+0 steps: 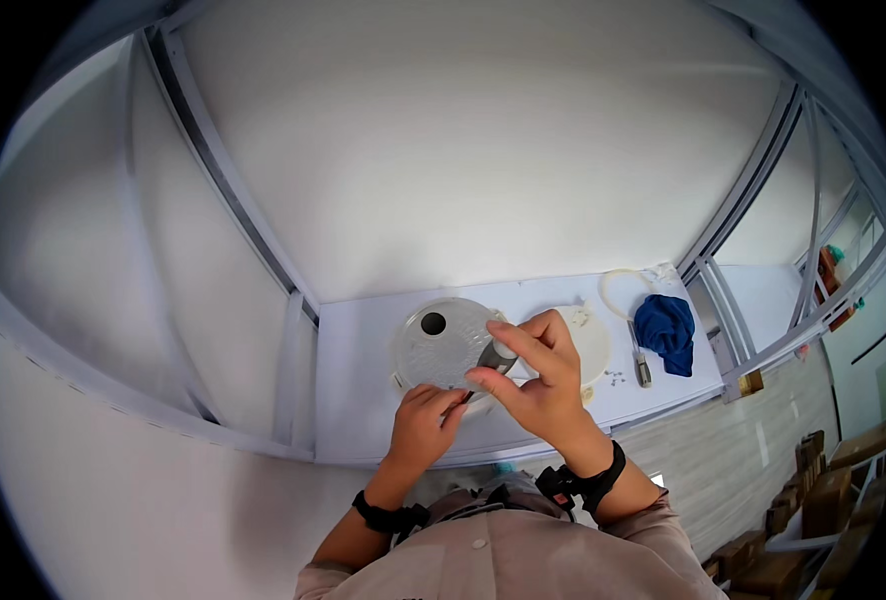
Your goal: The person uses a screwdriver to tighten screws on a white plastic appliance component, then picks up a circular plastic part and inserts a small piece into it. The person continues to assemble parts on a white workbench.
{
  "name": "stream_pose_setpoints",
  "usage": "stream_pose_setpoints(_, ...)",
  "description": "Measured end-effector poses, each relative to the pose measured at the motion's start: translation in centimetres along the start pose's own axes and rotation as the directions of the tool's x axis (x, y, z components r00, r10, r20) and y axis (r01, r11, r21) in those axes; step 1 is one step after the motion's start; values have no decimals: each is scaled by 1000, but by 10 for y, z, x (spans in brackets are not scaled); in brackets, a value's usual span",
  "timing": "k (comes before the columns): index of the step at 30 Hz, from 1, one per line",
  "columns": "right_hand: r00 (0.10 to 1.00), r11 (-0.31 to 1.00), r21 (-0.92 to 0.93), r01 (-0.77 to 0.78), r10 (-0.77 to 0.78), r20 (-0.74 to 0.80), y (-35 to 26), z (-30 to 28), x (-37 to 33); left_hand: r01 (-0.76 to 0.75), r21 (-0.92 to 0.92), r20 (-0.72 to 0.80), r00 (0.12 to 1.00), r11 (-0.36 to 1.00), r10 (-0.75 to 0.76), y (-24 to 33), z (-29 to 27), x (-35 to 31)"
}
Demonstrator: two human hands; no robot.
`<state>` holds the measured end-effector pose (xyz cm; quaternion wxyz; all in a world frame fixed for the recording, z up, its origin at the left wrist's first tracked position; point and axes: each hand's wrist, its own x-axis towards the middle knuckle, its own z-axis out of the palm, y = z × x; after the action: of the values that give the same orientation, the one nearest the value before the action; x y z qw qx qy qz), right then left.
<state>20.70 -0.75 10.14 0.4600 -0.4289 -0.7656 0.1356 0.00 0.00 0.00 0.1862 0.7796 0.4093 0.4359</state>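
Your right grip (540, 395) clamped on the screwdriver (498, 358), which slants down toward your left grip (419, 427). Left fingertips at its lower end; can't tell whether they pinch it. Round pale cover (425, 358) just beyond your left grip, on the tabletop (355, 400). Blue cloth (666, 332) right of both.

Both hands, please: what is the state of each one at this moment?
Left hand: at the lower end of the grey-handled screwdriver; open or closed, I cannot tell.
Right hand: closed, holding that screwdriver.
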Motion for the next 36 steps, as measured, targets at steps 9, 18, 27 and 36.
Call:
stream_pose_setpoints(9, 985, 939, 304, 161, -173, 14, -17, -4, 13, -53, 17, 9, 999, 998, 53, -2, -1, 2)
stream_pose_setpoints(18, 957, 951, 167, 259, -229, -180, -18, 7, 13, -59, 16, -5, 998, 998, 59, 0, -1, 3)
stream_pose_setpoints(27, 964, 955, 171, 244, -218, -155, -16, -4, 12, -56, 36, -16, 998, 998, 56, 5, 0, 3)
stream_pose_setpoints(36, 968, 955, 194, 223, -194, -159, -30, -1, 16, -53, 34, -32, 998, 998, 55, -5, 4, -2)
